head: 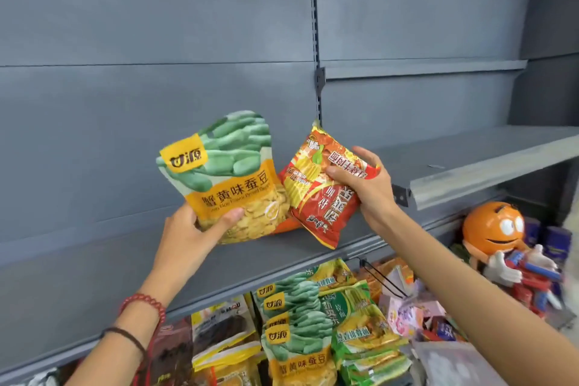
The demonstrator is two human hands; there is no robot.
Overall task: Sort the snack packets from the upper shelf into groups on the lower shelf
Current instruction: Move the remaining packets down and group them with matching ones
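Grey shop shelving | left hand point(188, 230) grips bean packet point(230, 178), right hand point(366, 185) grips red packet point(322, 188), both above upper shelf point(313, 247) | risk: thumb-edge pinches could slip, dropping packets into wrong lower shelf group point(297, 332)

Grey upper shelf point(282, 257) stretches right across; down below it, broad-bean packets point(297, 338) sit stacked, green noodle packets point(363, 323) just beside them, dark packets point(222, 326) on their left
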